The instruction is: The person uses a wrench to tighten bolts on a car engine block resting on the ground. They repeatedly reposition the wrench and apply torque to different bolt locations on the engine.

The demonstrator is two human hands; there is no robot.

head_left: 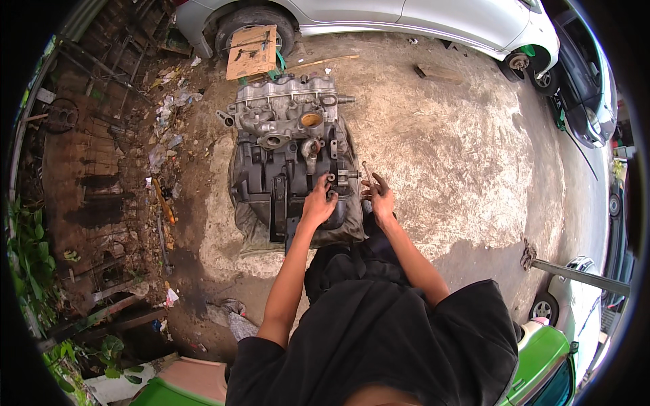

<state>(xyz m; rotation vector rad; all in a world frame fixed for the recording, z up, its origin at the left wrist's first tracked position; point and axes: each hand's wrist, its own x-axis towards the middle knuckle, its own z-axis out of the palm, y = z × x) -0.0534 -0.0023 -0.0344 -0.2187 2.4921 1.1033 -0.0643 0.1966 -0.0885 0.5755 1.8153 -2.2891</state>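
An engine (288, 159) with a silvery top and dark block lies in front of me on a dark cloth or sack (254, 243). My left hand (317, 203) reaches over its near right part, fingers apart, the fingertips at a small round fitting (330, 178). Just off the engine's right side, my right hand (380, 197) is closed around a slim metal rod with a knobbed end (366, 169). Whether that rod is a wrench or a long bolt is too small to tell. A short metal fitting (348, 174) sticks out of the engine between my hands.
Beyond the engine, a cardboard sheet (252, 53) leans at the wheel of a silver car (406, 17). A wooden block (440, 73) lies on the stained concrete floor (453, 149). Litter (166, 122) lines the left side. A metal post (575, 276) stands at right.
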